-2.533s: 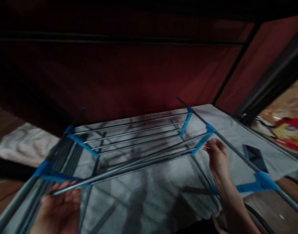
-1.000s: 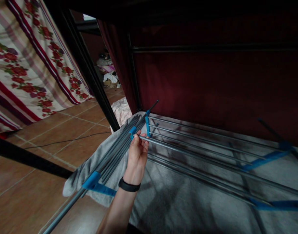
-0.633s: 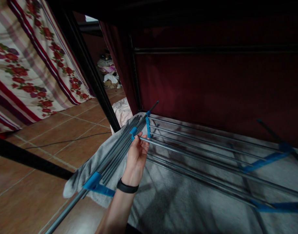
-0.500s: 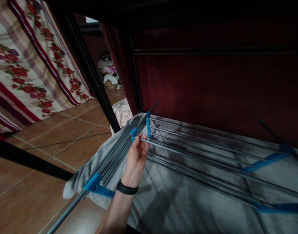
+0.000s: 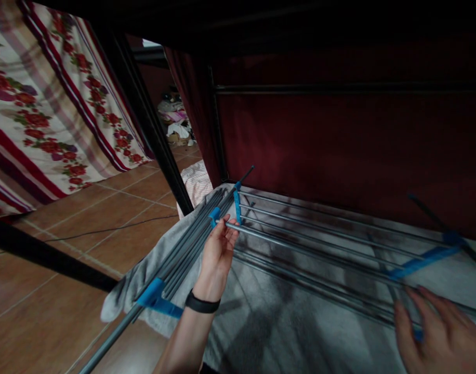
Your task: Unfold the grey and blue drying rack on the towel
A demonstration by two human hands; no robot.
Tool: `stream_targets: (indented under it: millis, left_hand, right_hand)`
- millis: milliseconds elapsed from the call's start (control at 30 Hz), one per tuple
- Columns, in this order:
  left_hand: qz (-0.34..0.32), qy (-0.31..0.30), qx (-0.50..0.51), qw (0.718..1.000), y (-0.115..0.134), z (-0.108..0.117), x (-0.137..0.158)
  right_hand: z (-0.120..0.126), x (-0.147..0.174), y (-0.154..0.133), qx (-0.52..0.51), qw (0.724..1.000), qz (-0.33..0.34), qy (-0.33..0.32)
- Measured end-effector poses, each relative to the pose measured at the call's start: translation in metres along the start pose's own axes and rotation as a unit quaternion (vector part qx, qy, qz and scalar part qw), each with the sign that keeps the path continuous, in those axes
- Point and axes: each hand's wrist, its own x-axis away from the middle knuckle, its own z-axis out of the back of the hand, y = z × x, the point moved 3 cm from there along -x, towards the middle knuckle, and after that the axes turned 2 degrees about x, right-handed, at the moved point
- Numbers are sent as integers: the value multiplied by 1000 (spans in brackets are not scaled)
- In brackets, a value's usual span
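A folding drying rack of grey metal rods (image 5: 312,244) with blue plastic joints lies on a grey blanket (image 5: 269,322). My left hand (image 5: 217,254), a black band on its wrist, pinches the end of one loose rod beside a blue joint (image 5: 213,214) at the rack's left end. My right hand (image 5: 436,332) hovers at the lower right with fingers spread, over the rods near a blue crosspiece (image 5: 425,259); whether it touches them I cannot tell.
A dark red curtain (image 5: 339,145) on a black frame hangs behind the rack. A black post (image 5: 144,119) stands to the left, over a brown tile floor (image 5: 66,249) with a thin cable. A floral cloth (image 5: 39,104) hangs far left. Clutter lies in the distance.
My right hand has come into view at the lower right, over the rods. My left hand keeps its hold on the rod end; the view has shifted slightly.
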Motion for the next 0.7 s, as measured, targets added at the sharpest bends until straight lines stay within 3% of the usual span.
stream_targets:
  millis: [100, 300, 400, 533, 600, 700]
  left_hand:
    - [-2, -1, -9, 1000, 1, -1, 1]
    - [-49, -30, -68, 996, -4, 16, 3]
    - [-154, -6, -114, 981, -3, 37, -3]
    - [-326, 79, -146, 931, 4, 57, -16]
    - [-350, 80, -166, 918, 7, 58, -24]
    - [-343, 21, -213, 915, 6, 52, -33]
  right_hand:
    - [-13, -8, -5, 54, 998, 26, -20]
    - [-11, -18, -2, 59, 997, 50, 1]
    - [-12, -16, 2, 59, 996, 70, -2]
    - [-15, -13, 5, 56, 995, 84, -5]
    - [-14, -13, 5, 52, 995, 84, 2]
    - [-13, -14, 3, 50, 995, 83, 8]
